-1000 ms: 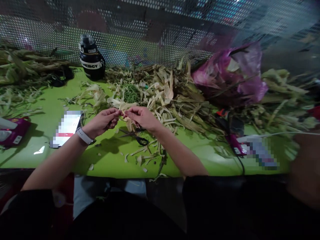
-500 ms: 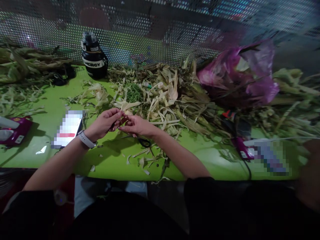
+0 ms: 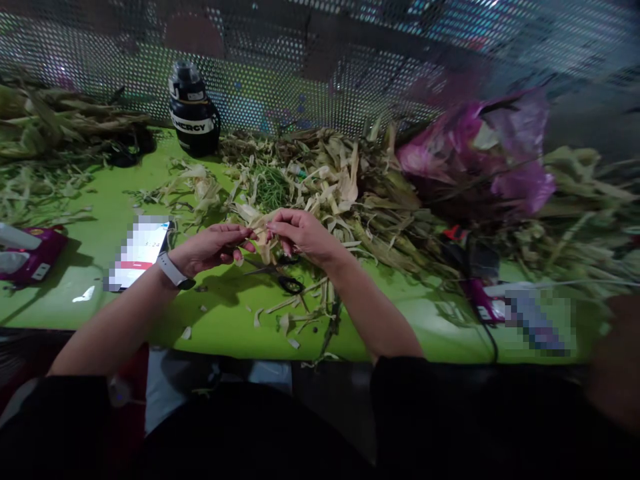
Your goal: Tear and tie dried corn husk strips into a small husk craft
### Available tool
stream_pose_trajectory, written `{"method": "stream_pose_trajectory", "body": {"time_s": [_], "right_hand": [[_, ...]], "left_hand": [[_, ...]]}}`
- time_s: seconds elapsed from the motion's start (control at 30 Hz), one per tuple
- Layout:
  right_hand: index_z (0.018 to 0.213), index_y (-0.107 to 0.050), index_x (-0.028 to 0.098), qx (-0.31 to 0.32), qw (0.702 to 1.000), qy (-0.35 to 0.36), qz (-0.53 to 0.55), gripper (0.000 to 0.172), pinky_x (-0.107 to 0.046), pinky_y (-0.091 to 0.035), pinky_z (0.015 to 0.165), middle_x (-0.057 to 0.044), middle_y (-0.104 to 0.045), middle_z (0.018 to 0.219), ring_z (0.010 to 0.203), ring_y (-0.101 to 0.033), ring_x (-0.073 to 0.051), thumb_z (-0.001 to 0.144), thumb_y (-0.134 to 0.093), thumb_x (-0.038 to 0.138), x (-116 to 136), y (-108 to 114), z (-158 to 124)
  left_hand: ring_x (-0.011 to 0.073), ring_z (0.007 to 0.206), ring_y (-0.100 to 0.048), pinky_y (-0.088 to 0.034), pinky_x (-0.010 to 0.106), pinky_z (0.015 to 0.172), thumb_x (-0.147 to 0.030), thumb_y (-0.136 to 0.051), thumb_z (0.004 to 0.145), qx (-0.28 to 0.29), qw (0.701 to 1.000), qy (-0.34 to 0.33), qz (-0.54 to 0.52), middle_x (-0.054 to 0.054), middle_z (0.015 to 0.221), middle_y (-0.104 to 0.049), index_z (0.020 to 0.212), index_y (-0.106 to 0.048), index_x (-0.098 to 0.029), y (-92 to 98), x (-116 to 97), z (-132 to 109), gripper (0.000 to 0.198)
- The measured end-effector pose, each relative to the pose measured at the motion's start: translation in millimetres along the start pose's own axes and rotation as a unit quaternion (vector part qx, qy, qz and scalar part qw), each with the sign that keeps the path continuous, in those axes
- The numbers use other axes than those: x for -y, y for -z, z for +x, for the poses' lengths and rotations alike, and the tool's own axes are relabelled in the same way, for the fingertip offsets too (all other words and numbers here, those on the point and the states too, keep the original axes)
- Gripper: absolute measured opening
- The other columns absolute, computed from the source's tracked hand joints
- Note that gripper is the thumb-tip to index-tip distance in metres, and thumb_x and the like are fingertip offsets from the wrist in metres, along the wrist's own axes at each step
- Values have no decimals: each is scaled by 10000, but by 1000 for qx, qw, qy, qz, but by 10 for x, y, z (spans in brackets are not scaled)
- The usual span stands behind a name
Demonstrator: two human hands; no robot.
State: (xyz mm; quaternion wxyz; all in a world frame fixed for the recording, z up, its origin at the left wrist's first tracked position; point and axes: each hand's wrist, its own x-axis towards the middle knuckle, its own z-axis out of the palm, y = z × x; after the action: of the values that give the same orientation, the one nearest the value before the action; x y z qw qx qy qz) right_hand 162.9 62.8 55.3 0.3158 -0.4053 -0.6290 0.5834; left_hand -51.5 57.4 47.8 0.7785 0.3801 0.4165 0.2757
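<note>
Both hands meet over the green table [image 3: 230, 320], pinching one pale dried husk strip [image 3: 261, 235]. My left hand [image 3: 213, 247], with a white watch at the wrist, grips the strip's left end with closed fingers. On its right end my right hand [image 3: 300, 235] is pinched shut. Black-handled scissors [image 3: 285, 280] lie on the table just below the hands. Cut husk scraps [image 3: 295, 317] are scattered near the front edge.
A big heap of dried husks [image 3: 345, 193] fills the middle back. A black bottle [image 3: 193, 120] stands by the perforated wall. A phone [image 3: 140, 250] lies at left, a purple tool [image 3: 27, 250] far left, a pink bag [image 3: 480, 160] at right, another purple tool [image 3: 483, 300] near it.
Both hands rose slightly and shifted right with the husk strip; the view drifted a little. Scissors stayed where they were.
</note>
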Motion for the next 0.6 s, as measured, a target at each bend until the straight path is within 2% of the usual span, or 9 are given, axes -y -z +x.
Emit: {"method": "stream_pose_trajectory", "body": {"time_s": [0.1,0.3,0.47,0.6], "right_hand": [[748,-555,154,-20,1000,2,16,222,-173,-255,343,-8,-685,751,383,-462,-16,829,-632,345,40,57,-11],[700,-557,158,-54,998,-4,24,203,-175,-235,327,-6,-685,727,361,-480,-27,797,-640,317,84,157,-4],[693,-556,156,-62,998,-7,25,213,-166,-231,329,0,-676,691,358,-466,-23,782,-655,322,74,172,12],[693,-540,158,-73,997,-12,20,215,-172,-229,329,-2,-668,694,354,-461,-27,791,-645,318,50,182,33]], "left_hand": [[39,438,-546,-278,106,325,-154,-576,893,3,1000,11,-7,54,756,-697,886,-634,-111,5,0,7,72],[34,443,-527,-279,101,323,-150,-594,883,10,1000,10,-14,55,740,-683,874,-665,-105,14,7,13,84],[22,459,-479,-268,98,340,-177,-685,823,23,1000,9,-19,16,664,-591,881,-691,-93,11,15,10,103],[15,455,-395,-250,98,358,-210,-733,780,37,999,-18,-17,-20,589,-495,886,-711,-83,13,35,10,167]]}}
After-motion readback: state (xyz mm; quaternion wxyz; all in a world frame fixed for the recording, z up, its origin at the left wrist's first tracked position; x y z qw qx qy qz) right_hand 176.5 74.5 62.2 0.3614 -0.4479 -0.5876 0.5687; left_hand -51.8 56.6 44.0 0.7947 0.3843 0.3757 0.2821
